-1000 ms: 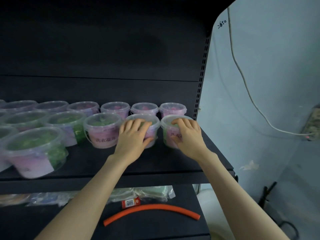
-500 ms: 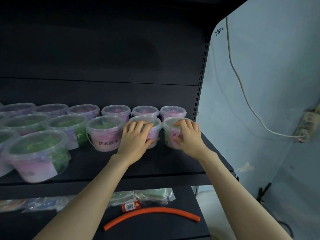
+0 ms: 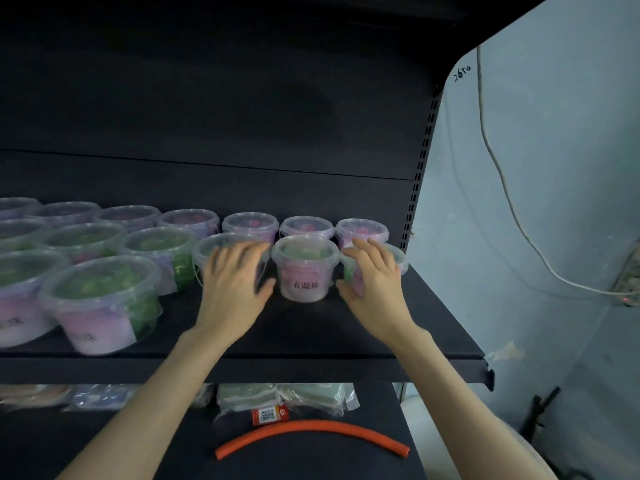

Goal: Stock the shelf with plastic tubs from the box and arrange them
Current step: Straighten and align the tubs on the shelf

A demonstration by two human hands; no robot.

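Note:
Several clear plastic tubs with pink and green contents stand in rows on the black shelf (image 3: 398,341). My left hand (image 3: 232,289) lies over the lid of a front-row tub (image 3: 204,247), fingers fairly straight, thumb spread to the right. My right hand (image 3: 374,289) cups the rightmost front tub (image 3: 401,258), fingers on its lid and thumb against its side. Between my hands a tub with a pink printed label (image 3: 304,271) stands upright and untouched. The box is out of view.
The shelf's back panel and perforated upright (image 3: 420,174) close off the right end. On the lower shelf lie bagged goods (image 3: 284,396), a small red packet (image 3: 270,415) and a curved orange tube (image 3: 311,438). A white cable (image 3: 502,174) runs down the blue wall.
My left hand has shifted one tub to the left, uncovering the labelled tub. My right hand stays on the rightmost tub. The view has tilted slightly.

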